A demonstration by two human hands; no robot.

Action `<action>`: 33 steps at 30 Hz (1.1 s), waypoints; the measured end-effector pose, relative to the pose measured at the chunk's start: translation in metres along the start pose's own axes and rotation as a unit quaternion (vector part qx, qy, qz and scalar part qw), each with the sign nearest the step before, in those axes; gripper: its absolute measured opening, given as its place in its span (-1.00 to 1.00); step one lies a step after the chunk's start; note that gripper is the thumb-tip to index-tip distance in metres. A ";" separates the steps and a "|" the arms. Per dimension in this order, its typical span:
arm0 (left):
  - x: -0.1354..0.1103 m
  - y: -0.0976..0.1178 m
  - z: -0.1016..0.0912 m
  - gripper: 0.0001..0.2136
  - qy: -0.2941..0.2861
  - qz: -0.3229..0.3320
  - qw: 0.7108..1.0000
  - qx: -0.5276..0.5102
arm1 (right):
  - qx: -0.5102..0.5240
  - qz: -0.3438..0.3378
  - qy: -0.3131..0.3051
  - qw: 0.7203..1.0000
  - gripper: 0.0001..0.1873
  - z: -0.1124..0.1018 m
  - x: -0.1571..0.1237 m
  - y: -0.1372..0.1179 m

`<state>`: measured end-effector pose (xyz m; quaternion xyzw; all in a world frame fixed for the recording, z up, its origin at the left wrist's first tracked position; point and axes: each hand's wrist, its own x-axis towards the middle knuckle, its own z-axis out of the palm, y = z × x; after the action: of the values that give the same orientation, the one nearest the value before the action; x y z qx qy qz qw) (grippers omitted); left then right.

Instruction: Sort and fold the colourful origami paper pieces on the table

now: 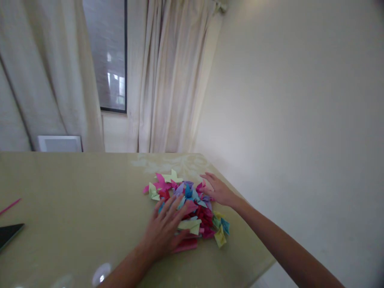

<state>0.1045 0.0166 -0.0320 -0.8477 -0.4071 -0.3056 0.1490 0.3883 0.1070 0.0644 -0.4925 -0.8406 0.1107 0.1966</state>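
Observation:
A heap of small folded paper pieces (192, 202) in pink, red, blue, purple and pale green lies near the right edge of a glossy beige table (75, 192). My left hand (165, 230) lies flat on the near side of the heap, fingers stretched out over the papers. My right hand (217, 190) rests at the heap's far right side, fingers spread and touching the pieces. Neither hand grips anything.
A pink strip (10, 206) and a dark flat object (9, 234) lie at the table's left edge. Curtains (168, 76) and a window (106, 56) stand behind the table. A plain wall (300, 100) runs along the right, close to the table's edge.

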 end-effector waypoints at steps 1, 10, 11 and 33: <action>0.009 -0.006 -0.003 -0.17 -0.028 -0.039 0.999 -0.004 | -0.014 0.030 0.007 0.999 -0.15 0.003 -0.023 0.004; 0.080 -0.069 0.011 -0.03 -0.311 -0.206 0.923 -0.094 | -0.069 0.105 -0.036 0.991 0.17 0.059 -0.057 0.016; 0.078 -0.072 0.009 -0.12 -0.313 -0.193 0.924 -0.102 | -0.062 0.113 -0.026 0.991 0.16 0.061 -0.045 0.021; 0.064 -0.046 -0.013 -0.44 -0.192 -0.190 0.963 -0.014 | 0.075 -0.010 0.054 0.996 -0.19 0.037 -0.021 -0.002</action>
<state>0.0940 0.0765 0.0190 -0.7992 -0.5777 -0.1658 -0.0042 0.3802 0.0878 0.0275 -0.4732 -0.8230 0.1446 0.2791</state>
